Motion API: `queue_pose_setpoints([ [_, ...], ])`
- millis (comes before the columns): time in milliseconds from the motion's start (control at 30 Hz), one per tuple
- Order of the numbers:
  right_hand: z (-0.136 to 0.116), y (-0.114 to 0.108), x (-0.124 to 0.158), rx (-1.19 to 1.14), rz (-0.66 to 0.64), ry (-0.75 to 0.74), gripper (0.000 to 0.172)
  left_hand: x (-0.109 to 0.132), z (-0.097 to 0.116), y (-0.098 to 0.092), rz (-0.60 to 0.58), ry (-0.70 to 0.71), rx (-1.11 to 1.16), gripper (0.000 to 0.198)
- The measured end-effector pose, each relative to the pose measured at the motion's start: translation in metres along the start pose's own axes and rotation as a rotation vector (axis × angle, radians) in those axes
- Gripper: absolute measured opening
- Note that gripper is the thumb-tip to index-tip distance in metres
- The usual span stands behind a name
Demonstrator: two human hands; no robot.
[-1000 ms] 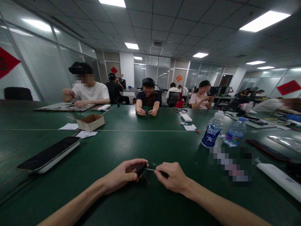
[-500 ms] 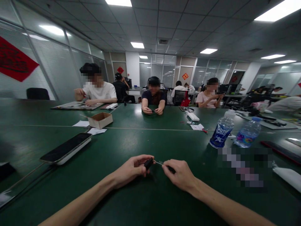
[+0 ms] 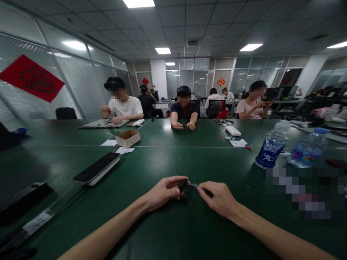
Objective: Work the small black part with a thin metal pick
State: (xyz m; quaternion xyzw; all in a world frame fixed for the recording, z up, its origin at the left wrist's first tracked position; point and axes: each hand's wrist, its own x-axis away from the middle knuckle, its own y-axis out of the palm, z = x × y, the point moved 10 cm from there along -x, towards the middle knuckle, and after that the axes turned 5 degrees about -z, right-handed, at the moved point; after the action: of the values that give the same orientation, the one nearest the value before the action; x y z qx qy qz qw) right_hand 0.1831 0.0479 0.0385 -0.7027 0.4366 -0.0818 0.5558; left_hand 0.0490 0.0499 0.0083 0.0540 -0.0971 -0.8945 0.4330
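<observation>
A small black plastic part [image 3: 182, 185] was pinched narrowly by the left hand [image 3: 162, 193], a thin metal pin [image 3: 194, 185] was gripped by the right hand [image 3: 218, 198] above the dark green surface [image 3: 162, 238], and whether the pin was seated could not be told.

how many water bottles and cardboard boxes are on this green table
plastic water bottles: 2 (blue-label bottle, clear bottle)
open cardboard box: 1
total: 3
</observation>
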Motion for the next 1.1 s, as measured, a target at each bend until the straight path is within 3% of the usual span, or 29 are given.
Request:
queue_pose_setpoints([
  [433, -0.0003, 0.0056, 0.0033, 0.001, -0.057, -0.031, 0.022, 0.0013, -0.0059, -0.001, -0.017, -0.042, -0.112, 0.057],
  [667, -0.0048, 0.0051, 0.0051, -0.005, -0.056, -0.087, 0.021, 0.0026, -0.0038, 0.0038, -0.076, -0.032, -0.088, 0.059],
  [1100, -0.0043, 0.0071, 0.0035, 0.016, -0.076, -0.063, 0.022, 0.0031, -0.0006, 0.0065, -0.108, -0.014, -0.005, 0.063],
])
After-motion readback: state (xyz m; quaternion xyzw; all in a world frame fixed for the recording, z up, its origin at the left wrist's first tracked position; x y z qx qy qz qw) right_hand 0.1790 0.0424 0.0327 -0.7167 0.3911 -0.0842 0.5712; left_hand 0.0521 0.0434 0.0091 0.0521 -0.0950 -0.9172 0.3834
